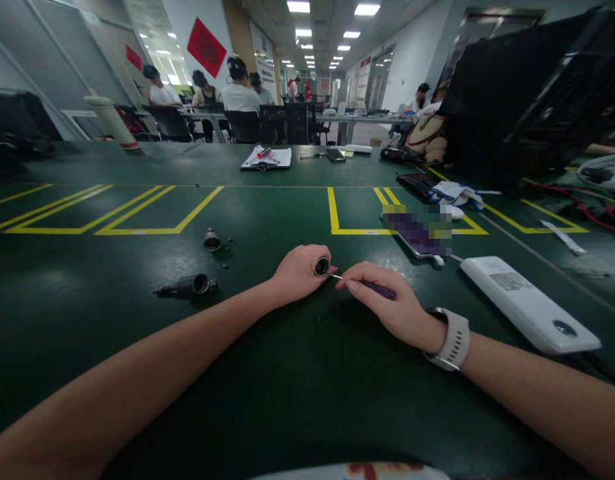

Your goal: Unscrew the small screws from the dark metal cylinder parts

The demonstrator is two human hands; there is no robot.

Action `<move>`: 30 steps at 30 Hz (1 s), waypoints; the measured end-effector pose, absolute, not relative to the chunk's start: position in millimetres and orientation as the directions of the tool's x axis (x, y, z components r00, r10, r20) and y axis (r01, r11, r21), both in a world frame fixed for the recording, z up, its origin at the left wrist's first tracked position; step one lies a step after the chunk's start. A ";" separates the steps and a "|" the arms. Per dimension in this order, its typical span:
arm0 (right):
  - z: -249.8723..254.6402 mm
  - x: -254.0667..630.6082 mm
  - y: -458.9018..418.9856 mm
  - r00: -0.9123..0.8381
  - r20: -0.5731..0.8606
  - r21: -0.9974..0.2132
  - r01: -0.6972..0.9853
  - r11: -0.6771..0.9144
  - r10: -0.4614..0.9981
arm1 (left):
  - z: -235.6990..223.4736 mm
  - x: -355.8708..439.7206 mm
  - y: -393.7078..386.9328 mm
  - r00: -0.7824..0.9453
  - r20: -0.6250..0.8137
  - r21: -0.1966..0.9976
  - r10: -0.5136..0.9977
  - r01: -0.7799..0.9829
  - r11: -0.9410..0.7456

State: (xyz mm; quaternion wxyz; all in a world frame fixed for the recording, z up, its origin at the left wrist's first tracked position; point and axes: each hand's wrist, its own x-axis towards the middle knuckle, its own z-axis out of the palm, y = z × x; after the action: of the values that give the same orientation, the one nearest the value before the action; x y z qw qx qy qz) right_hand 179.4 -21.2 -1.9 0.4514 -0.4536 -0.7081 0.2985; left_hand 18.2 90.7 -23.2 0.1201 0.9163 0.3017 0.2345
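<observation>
The small bits on the table just below your hands could scatter if a wrist brushes them. Your driver could skid off the cup and jab your left fingers, if you push hard at that slant with the cup braced only by your grip. Farther out, the dark body lies on its side and could roll if your left forearm bumps it; the loose nuts beyond could go too. Your left hand closes round the cup, mouth showing; your right hand pinches the driver, its tip at the cup's rim.
</observation>
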 end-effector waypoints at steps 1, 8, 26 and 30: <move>-1.7 179.4 -21.5 -0.169 0.371 -0.836 0.368 0.408 0.913 | -23.1 18.0 90.6 0.710 0.355 0.366 0.608 0.493 -0.789; 0.5 175.2 -23.0 -0.103 0.416 -0.804 0.422 0.419 0.903 | -22.9 18.4 89.9 0.731 0.379 0.309 0.567 0.477 -0.822; -11.0 181.6 -10.8 -0.004 0.145 -0.982 -0.126 0.144 0.989 | -21.4 17.1 88.9 0.735 0.380 0.326 0.562 0.462 -0.825; -9.9 181.3 -12.6 -0.014 0.141 -0.988 -0.071 0.140 0.990 | -22.6 17.5 88.5 0.740 0.383 0.281 0.553 0.477 -0.833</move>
State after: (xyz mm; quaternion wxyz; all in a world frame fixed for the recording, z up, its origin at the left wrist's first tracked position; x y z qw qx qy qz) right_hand 181.3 -12.6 -9.9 0.5463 -0.4410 -0.5210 0.4855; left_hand 17.5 88.5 -22.6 0.0825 0.9291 0.2771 0.2306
